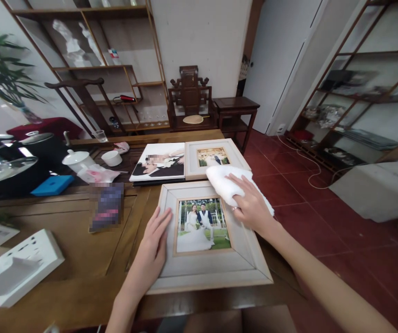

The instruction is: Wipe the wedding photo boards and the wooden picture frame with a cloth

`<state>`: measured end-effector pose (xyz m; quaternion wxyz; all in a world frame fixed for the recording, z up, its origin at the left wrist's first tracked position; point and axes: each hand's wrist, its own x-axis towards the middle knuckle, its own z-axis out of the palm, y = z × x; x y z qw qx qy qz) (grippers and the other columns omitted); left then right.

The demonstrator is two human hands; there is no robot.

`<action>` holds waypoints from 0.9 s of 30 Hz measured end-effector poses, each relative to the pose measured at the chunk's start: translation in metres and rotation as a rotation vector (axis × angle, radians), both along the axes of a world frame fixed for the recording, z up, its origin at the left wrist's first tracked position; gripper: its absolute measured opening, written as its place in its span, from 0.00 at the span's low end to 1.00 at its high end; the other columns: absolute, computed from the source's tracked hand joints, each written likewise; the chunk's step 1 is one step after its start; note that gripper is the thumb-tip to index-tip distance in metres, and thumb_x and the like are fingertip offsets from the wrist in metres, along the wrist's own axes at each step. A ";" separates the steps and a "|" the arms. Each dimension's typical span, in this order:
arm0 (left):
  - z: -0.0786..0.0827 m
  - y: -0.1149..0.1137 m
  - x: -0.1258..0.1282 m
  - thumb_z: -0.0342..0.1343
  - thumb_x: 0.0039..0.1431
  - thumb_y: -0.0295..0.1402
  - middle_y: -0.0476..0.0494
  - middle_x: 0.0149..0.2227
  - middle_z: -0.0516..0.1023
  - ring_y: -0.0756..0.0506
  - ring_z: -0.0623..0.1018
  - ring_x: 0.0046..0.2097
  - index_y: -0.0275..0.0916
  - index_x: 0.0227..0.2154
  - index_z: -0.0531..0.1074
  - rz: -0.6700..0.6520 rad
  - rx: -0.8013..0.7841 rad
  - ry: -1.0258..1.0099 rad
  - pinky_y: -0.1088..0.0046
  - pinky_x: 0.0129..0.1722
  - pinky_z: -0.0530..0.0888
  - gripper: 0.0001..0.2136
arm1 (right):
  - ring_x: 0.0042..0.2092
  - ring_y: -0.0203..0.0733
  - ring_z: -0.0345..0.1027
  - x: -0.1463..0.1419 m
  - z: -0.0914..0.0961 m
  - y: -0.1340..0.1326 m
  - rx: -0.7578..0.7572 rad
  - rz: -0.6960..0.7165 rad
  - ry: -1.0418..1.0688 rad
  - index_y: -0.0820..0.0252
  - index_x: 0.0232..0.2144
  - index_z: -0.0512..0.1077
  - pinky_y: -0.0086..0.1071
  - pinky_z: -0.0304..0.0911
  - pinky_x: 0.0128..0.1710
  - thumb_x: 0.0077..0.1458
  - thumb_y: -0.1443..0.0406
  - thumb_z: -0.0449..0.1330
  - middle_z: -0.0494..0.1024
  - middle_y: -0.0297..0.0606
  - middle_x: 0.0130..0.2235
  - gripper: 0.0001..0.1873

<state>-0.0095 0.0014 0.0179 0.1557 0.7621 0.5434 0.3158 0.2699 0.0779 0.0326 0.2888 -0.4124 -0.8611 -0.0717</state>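
A whitish wooden picture frame [208, 273] with a wedding photo [202, 224] in it lies flat near the table's front edge. My left hand [155, 238] rests on its left side, fingers stretched out along the border. At the upper right corner, my right hand [249, 199] presses a folded white cloth [226, 182] onto the frame's border, with a ring on one finger. Just behind lies a second pale frame [235, 148] with a smaller photo, partly covered by the cloth. Beside that one is a photo album [160, 162] with a couple on its cover.
On the wooden table [77, 254] stand a white lidded bowl [77, 159], a white cup [111, 158], a blue box [52, 185] and a white stand [32, 263]. Dark pots [11, 173] are at the far left. Red tiled floor [285, 175] lies to the right.
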 end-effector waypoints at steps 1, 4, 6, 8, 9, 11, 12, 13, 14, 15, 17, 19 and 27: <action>0.001 0.000 0.000 0.40 0.63 0.27 0.44 0.62 0.60 0.41 0.50 0.66 0.45 0.58 0.59 -0.011 -0.008 -0.002 0.52 0.62 0.52 0.21 | 0.63 0.54 0.46 -0.001 0.001 0.002 0.035 -0.010 0.015 0.61 0.29 0.75 0.55 0.45 0.61 0.42 0.75 0.53 0.62 0.45 0.60 0.14; 0.002 0.001 0.000 0.40 0.63 0.27 0.44 0.62 0.61 0.41 0.50 0.66 0.44 0.57 0.61 -0.019 -0.012 -0.019 0.51 0.62 0.52 0.20 | 0.65 0.58 0.41 -0.009 0.002 0.007 -0.023 -0.029 -0.054 0.61 0.32 0.76 0.58 0.39 0.61 0.42 0.75 0.55 0.60 0.45 0.61 0.15; 0.001 0.001 -0.001 0.40 0.63 0.28 0.44 0.63 0.59 0.42 0.50 0.66 0.44 0.57 0.61 -0.022 -0.033 -0.032 0.53 0.63 0.52 0.20 | 0.64 0.59 0.42 -0.015 -0.001 0.011 -0.130 -0.020 -0.137 0.62 0.36 0.76 0.59 0.38 0.61 0.42 0.74 0.56 0.59 0.47 0.61 0.17; 0.000 0.000 -0.001 0.39 0.63 0.28 0.44 0.64 0.57 0.43 0.51 0.66 0.44 0.58 0.60 -0.023 -0.055 -0.045 0.54 0.63 0.51 0.21 | 0.64 0.59 0.43 -0.018 -0.003 0.012 -0.190 -0.013 -0.189 0.62 0.39 0.76 0.58 0.39 0.61 0.43 0.74 0.56 0.60 0.48 0.61 0.18; -0.001 0.000 -0.001 0.39 0.63 0.27 0.44 0.64 0.56 0.43 0.52 0.66 0.44 0.59 0.59 -0.021 -0.064 -0.050 0.55 0.63 0.51 0.21 | 0.64 0.58 0.44 -0.019 -0.003 0.011 -0.196 -0.012 -0.205 0.62 0.40 0.75 0.57 0.39 0.61 0.44 0.74 0.55 0.61 0.48 0.61 0.19; -0.003 -0.001 -0.002 0.39 0.63 0.27 0.44 0.64 0.56 0.44 0.52 0.66 0.44 0.59 0.58 -0.008 -0.063 -0.059 0.56 0.63 0.51 0.22 | 0.64 0.56 0.45 -0.019 -0.002 0.005 -0.196 -0.005 -0.230 0.62 0.41 0.75 0.56 0.40 0.61 0.45 0.74 0.54 0.63 0.48 0.60 0.19; -0.004 -0.001 -0.002 0.38 0.63 0.27 0.44 0.64 0.56 0.44 0.52 0.66 0.43 0.59 0.58 -0.001 -0.059 -0.064 0.57 0.63 0.51 0.22 | 0.63 0.55 0.46 -0.018 -0.001 -0.001 -0.200 0.006 -0.244 0.62 0.41 0.75 0.55 0.40 0.61 0.45 0.74 0.54 0.63 0.48 0.59 0.19; -0.005 -0.001 -0.002 0.38 0.63 0.27 0.43 0.64 0.56 0.45 0.53 0.65 0.43 0.60 0.57 0.007 -0.054 -0.069 0.57 0.63 0.51 0.22 | 0.63 0.55 0.47 -0.017 0.001 -0.009 -0.213 0.021 -0.257 0.62 0.40 0.75 0.55 0.40 0.61 0.45 0.74 0.54 0.64 0.48 0.59 0.19; -0.006 -0.001 -0.002 0.38 0.63 0.27 0.43 0.64 0.56 0.45 0.53 0.65 0.42 0.60 0.57 0.014 -0.050 -0.072 0.58 0.63 0.51 0.22 | 0.63 0.56 0.48 -0.017 0.003 -0.020 -0.237 0.043 -0.269 0.62 0.39 0.76 0.55 0.40 0.61 0.45 0.74 0.55 0.64 0.49 0.59 0.18; -0.006 -0.001 -0.002 0.38 0.63 0.27 0.43 0.64 0.56 0.45 0.53 0.65 0.42 0.60 0.57 0.020 -0.047 -0.074 0.58 0.63 0.52 0.22 | 0.62 0.56 0.49 -0.016 0.005 -0.033 -0.268 0.069 -0.278 0.61 0.38 0.76 0.55 0.40 0.61 0.45 0.73 0.55 0.64 0.49 0.58 0.17; -0.007 0.000 -0.001 0.39 0.63 0.27 0.43 0.64 0.56 0.45 0.53 0.65 0.42 0.59 0.58 0.026 -0.046 -0.074 0.58 0.63 0.52 0.22 | 0.61 0.58 0.51 -0.014 0.012 -0.063 -0.341 0.143 -0.284 0.60 0.35 0.77 0.56 0.41 0.61 0.43 0.72 0.57 0.66 0.50 0.58 0.15; -0.007 0.000 -0.001 0.39 0.63 0.27 0.43 0.64 0.57 0.45 0.53 0.65 0.42 0.59 0.59 0.026 -0.044 -0.074 0.58 0.63 0.53 0.21 | 0.60 0.57 0.54 -0.013 0.018 -0.093 -0.400 0.228 -0.266 0.58 0.33 0.77 0.54 0.44 0.60 0.42 0.70 0.59 0.67 0.48 0.57 0.13; -0.008 0.004 -0.004 0.40 0.62 0.27 0.40 0.61 0.62 0.44 0.55 0.65 0.39 0.57 0.62 -0.028 -0.012 -0.013 0.56 0.62 0.56 0.20 | 0.63 0.51 0.48 -0.016 0.009 -0.095 -0.400 0.177 -0.112 0.56 0.30 0.76 0.48 0.41 0.63 0.43 0.68 0.59 0.60 0.40 0.62 0.09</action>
